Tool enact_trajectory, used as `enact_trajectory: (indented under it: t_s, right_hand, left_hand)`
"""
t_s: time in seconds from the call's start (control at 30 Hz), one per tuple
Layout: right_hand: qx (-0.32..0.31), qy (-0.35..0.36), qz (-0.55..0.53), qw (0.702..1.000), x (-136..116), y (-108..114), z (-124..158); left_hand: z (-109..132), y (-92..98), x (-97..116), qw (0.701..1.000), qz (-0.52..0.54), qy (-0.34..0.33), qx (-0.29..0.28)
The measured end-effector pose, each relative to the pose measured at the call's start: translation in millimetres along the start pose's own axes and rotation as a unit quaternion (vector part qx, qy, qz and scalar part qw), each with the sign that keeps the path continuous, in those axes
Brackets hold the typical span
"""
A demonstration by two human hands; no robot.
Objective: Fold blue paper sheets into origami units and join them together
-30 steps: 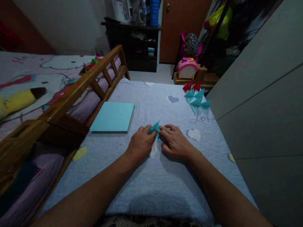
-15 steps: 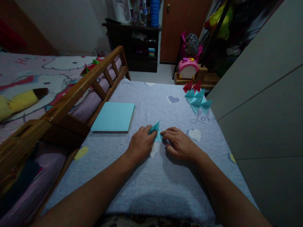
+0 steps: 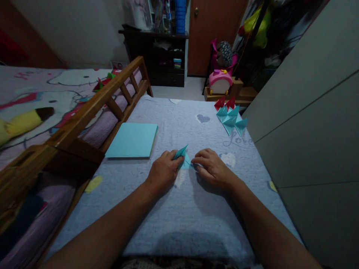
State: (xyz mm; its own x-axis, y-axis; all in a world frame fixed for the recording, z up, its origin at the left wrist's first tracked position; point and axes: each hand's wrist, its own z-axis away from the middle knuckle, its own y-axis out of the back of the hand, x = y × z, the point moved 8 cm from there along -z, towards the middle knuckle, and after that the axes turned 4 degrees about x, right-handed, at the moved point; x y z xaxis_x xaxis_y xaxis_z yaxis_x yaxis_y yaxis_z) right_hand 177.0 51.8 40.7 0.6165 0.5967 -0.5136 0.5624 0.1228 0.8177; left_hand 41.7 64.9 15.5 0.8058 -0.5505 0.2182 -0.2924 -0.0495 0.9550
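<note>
A small piece of turquoise origami paper (image 3: 186, 162), partly folded, lies on the bedspread, with one pointed flap standing up on its left side. My left hand (image 3: 166, 166) is closed on that left side, its thumb and fingers around the raised flap and pressing the paper down. At the paper's right corner are the bent fingertips of my right hand (image 3: 212, 167), gathered together and touching it; the exact grip is too small to make out. Left of both hands sits a stack of square turquoise paper (image 3: 134, 140).
Folded turquoise pieces (image 3: 231, 118) and red folded pieces (image 3: 225, 102) stand near the bed's far right corner. A wooden rail (image 3: 98, 101) runs along the left, with a second bed behind it. A pale cabinet (image 3: 305, 130) borders the right side.
My right fingertips have drawn slightly outward to the paper's right corner, and more of its flat lower part shows. My left hand keeps its hold. The whole view has shifted a little.
</note>
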Motion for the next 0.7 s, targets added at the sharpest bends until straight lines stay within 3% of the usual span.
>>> enact_trajectory:
  t_s: [0.1, 0.27, 0.7]
  right_hand:
    - [0.023, -0.02, 0.052, 0.998, 4, -5, -4]
    - [-0.019, -0.048, 0.108, 0.993, 7, -20, -9]
    - [-0.019, -0.064, 0.122, 0.99, 11, -24, -11]
  left_hand:
    - [1, 1.1, -3, 0.999, 0.029, -0.018, 0.017]
    - [1, 1.6, -5, 0.998, 0.05, -0.037, 0.013]
    - [2, 3.2, -2, 0.998, 0.041, -0.036, -0.016]
